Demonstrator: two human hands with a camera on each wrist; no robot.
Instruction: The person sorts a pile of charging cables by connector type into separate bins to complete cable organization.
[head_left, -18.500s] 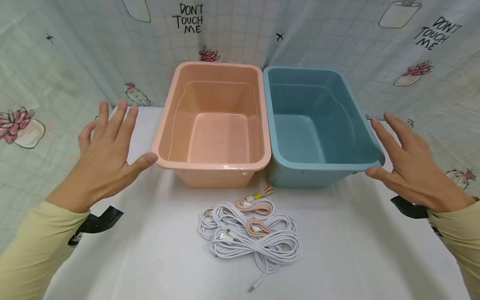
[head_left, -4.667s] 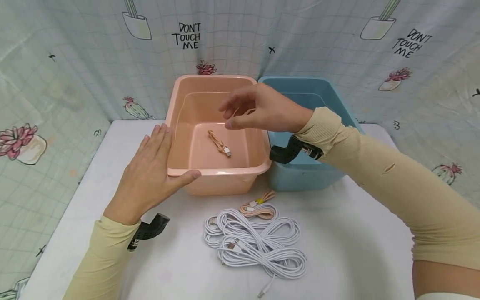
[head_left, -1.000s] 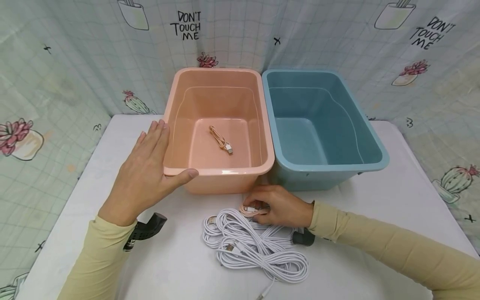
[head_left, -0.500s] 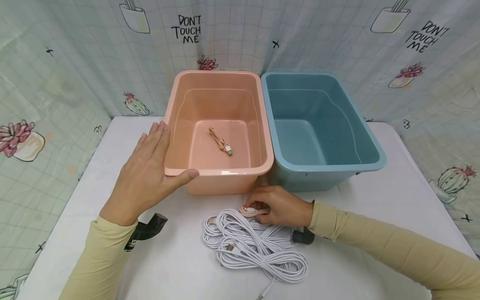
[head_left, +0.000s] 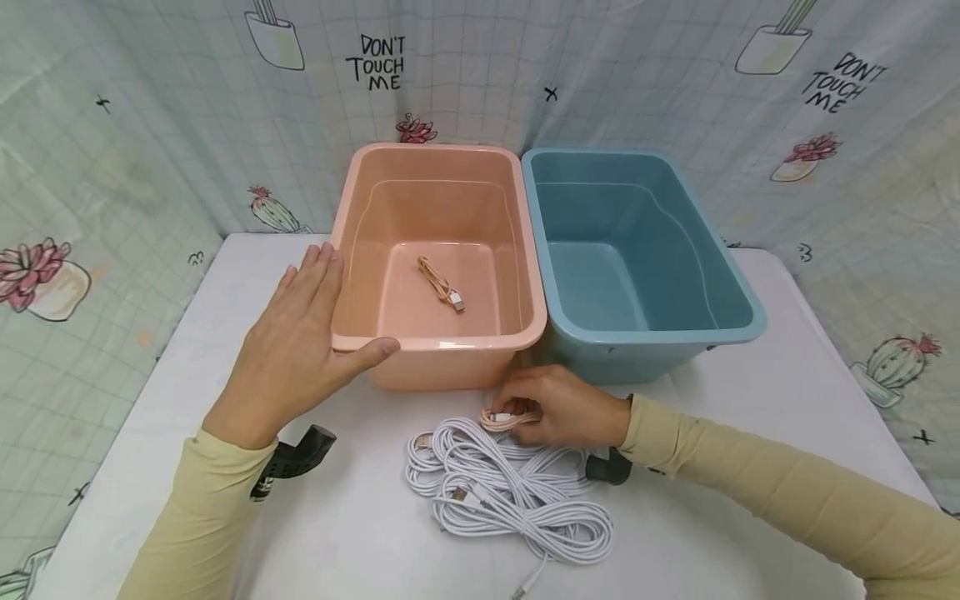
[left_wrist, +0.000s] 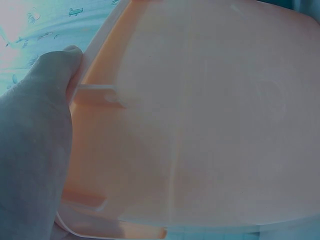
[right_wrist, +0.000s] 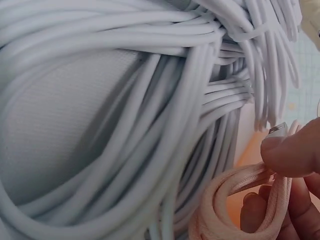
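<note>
In the head view my left hand (head_left: 288, 350) lies with straight fingers along the left side of the peach tub (head_left: 442, 342), thumb over its front rim. The left wrist view has the thumb (left_wrist: 65, 60) against the rim, with the tub's wall (left_wrist: 210, 125) beyond. My right hand (head_left: 562, 408) pinches a coiled peach USB cable (head_left: 495, 420) just in front of the tubs. Up close in the right wrist view, thumb (right_wrist: 292, 150) and fingers hold the peach cable (right_wrist: 225, 192) near its metal plug. Another peach cable (head_left: 440, 283) lies inside the peach tub.
Several bundled white cables (head_left: 510, 500) lie in a heap beside my right hand. A blue tub (head_left: 652, 337) stands against the peach one on the right. Behind both hangs a cactus-print cloth (head_left: 480, 75). Everything rests on a white-covered table (head_left: 360, 517).
Since the earliest frames, a peach cable has gone into the peach tub and my right hand has come down to the other one. Over the last second both hands have hardly moved.
</note>
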